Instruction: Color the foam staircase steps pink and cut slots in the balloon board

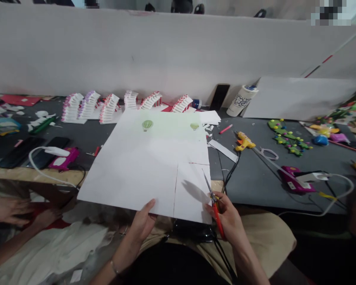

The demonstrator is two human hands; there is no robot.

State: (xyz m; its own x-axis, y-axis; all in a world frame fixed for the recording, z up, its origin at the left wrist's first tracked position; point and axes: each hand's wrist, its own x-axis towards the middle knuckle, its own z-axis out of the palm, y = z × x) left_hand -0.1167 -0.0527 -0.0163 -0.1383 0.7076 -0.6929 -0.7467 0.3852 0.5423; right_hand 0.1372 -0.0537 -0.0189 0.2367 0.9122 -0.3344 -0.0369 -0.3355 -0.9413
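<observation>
A large white sheet of paper [145, 166] lies over the table's near edge, printed with two small green hot-air balloons near its far side and cut into a corner piece at the near right. My left hand [142, 223] pinches the sheet's near edge, thumb on top. Closed round the handles of red-handled scissors [213, 200], my right hand [229, 219] rests at the sheet's near right corner. The blades are open and point away from me.
White paper staircase models [106, 106] line the back wall. A yellow glue gun [243, 141], a pink charger [295, 180] with cable, a paper cup [241, 100], phones [19, 151] and green foam pieces [287, 138] lie around. Another person's hands [8, 208] are at the left.
</observation>
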